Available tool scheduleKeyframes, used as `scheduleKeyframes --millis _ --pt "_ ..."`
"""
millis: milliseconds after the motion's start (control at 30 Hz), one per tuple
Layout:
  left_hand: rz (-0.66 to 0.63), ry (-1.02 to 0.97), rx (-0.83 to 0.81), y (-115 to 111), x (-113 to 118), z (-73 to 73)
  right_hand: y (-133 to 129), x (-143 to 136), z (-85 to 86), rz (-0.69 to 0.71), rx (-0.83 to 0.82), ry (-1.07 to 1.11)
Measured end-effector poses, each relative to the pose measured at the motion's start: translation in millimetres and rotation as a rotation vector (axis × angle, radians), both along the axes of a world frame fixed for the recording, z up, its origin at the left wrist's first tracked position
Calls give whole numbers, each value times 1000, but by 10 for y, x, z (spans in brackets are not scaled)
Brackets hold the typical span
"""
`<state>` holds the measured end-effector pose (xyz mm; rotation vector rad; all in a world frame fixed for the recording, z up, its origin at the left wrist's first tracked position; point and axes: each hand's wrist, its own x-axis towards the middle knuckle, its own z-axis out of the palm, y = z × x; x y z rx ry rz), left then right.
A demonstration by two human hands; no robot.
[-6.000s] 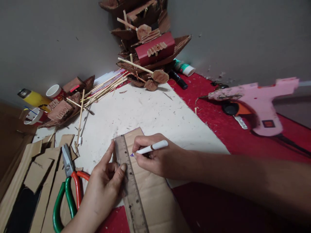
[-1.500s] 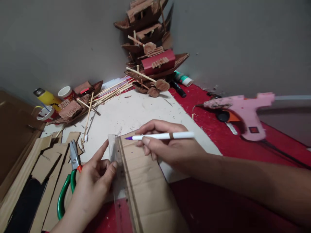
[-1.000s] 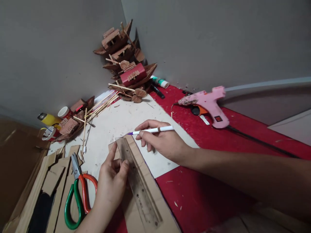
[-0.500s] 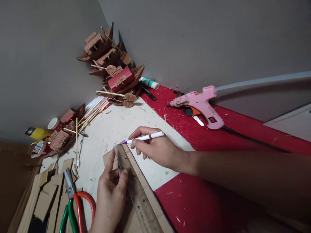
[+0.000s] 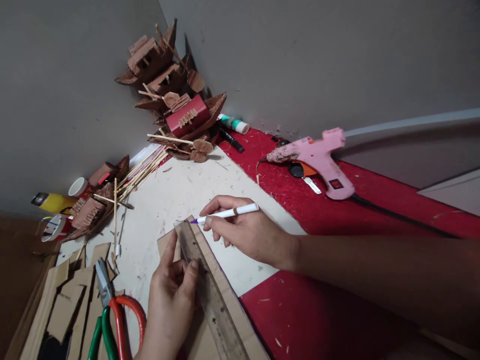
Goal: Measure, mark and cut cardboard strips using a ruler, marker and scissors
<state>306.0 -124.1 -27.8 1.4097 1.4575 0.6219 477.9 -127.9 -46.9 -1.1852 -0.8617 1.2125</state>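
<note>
My left hand (image 5: 173,295) presses a clear plastic ruler (image 5: 215,305) down with thumb and forefinger. Under the ruler lies a piece of brown cardboard (image 5: 245,327), its far corner on the white sheet. Between the thumb and fingers of my right hand (image 5: 251,232) is a white marker pen (image 5: 228,213) with a brown band and a purple tip. That tip is at the ruler's far end, by its right edge; whether it touches the cardboard I cannot tell. Left of my left hand lie cutting shears (image 5: 112,305) with one red and one green handle.
Cardboard strips (image 5: 67,305) lie at the lower left. Model boats (image 5: 187,117) and thin sticks (image 5: 144,170) stand along the back. On the red tabletop (image 5: 375,220) rests a pink glue gun (image 5: 318,155) with its cord, near a black marker (image 5: 231,140). Cups (image 5: 56,228) stand far left.
The view has shifted slightly, so the glue gun appears farther right. My left hand stays on the ruler. The pen tip remains near the ruler's far end, with barely any movement.
</note>
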Motion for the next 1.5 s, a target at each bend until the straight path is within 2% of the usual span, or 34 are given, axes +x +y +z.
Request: scheduleKeyframes --millis 267,467,767,1233,1500 --pt "-5 7 -18 15 -21 -36 -2 6 2 -1 -2 -9" --pt "-18 7 -17 19 -38 -61 -12 -13 31 -15 -38 -104" --pt "-6 36 -14 0 4 -15 -48 -32 -82 15 25 -335" --pt "-21 35 -27 12 -45 -51 -53 -63 -202 56 22 -424" --pt "-3 19 -23 9 -31 -45 -63 -67 -202 81 29 -487"
